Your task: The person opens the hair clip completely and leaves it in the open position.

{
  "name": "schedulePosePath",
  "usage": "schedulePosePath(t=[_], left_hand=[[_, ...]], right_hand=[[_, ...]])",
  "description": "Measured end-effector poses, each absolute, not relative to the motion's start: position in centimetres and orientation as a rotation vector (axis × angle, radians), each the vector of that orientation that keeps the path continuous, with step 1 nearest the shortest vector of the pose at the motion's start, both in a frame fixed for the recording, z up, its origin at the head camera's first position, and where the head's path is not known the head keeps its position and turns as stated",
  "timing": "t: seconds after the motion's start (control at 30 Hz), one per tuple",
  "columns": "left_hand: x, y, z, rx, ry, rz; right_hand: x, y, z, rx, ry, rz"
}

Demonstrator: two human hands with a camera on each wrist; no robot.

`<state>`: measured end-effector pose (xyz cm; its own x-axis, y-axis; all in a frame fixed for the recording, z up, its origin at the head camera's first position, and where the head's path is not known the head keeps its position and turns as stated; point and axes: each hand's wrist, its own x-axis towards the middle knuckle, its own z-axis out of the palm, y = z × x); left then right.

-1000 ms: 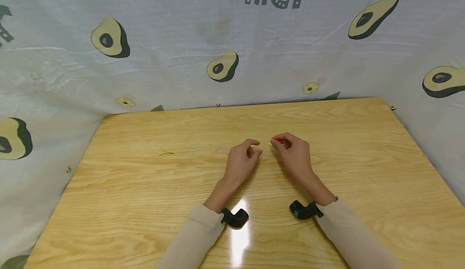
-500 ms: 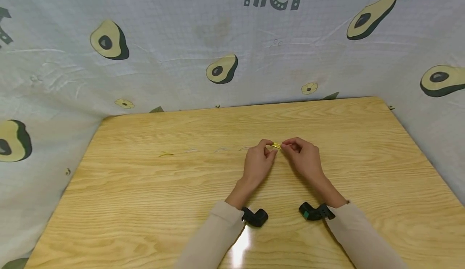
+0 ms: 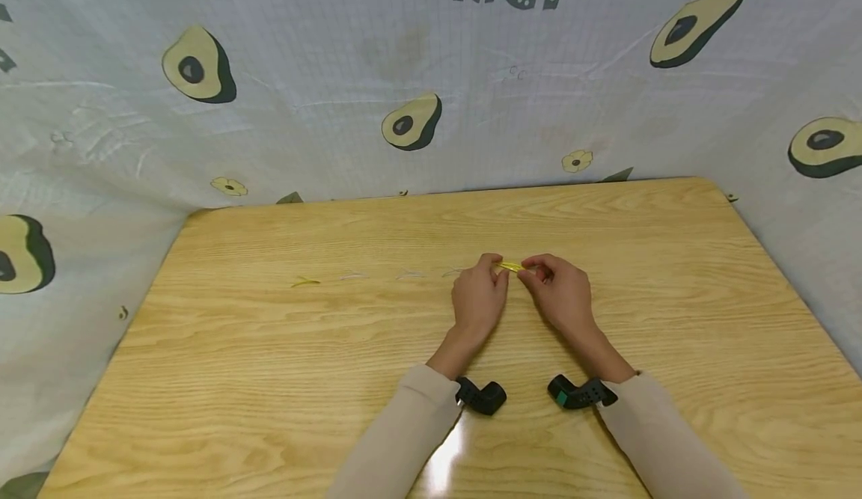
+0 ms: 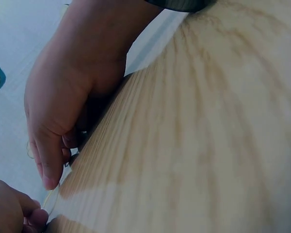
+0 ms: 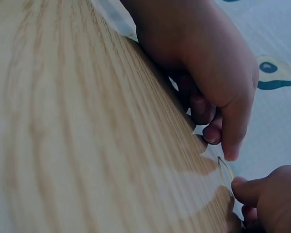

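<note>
A small bunch of thin yellow strands (image 3: 511,266), like wire or ties, is stretched between both hands over the back-middle of the table. My left hand (image 3: 479,293) pinches the left end with thumb and index finger. At the other end, the thumb and index finger of my right hand (image 3: 560,293) pinch it too. The left wrist view has a slim yellow strand (image 4: 49,198) running between the fingertips of the two hands. In the right wrist view a bent strand (image 5: 226,166) shows there, close over the wood. The fingers cover both ends.
Left of the hands, a row of small thin pieces lies on the wooden table (image 3: 269,379): a yellow crossed piece (image 3: 306,282) farthest left, then several pale strands (image 3: 409,274). A hanging cloth with avocado prints (image 3: 337,65) borders the table at the back and sides.
My left hand has moved right from beside the pale strands to the left end of the yellow strands and now pinches it. My right hand has shifted slightly right, keeping its hold.
</note>
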<state>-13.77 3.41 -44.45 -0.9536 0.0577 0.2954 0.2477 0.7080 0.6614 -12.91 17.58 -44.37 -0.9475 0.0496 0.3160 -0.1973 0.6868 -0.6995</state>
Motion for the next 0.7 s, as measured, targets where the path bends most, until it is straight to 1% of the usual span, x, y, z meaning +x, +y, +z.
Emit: schedulePosePath(t=[0.17, 0.7], left_hand=[[-13.78, 3.66, -44.20, -0.188, -2.673, -1.069], [-13.89, 3.80, -44.09, -0.130, -2.703, -1.095]], right_hand=[[-12.91, 17.54, -44.36, 0.132, -2.590, 1.085], [-12.75, 17.57, -44.13, 0.094, -2.672, 1.094]])
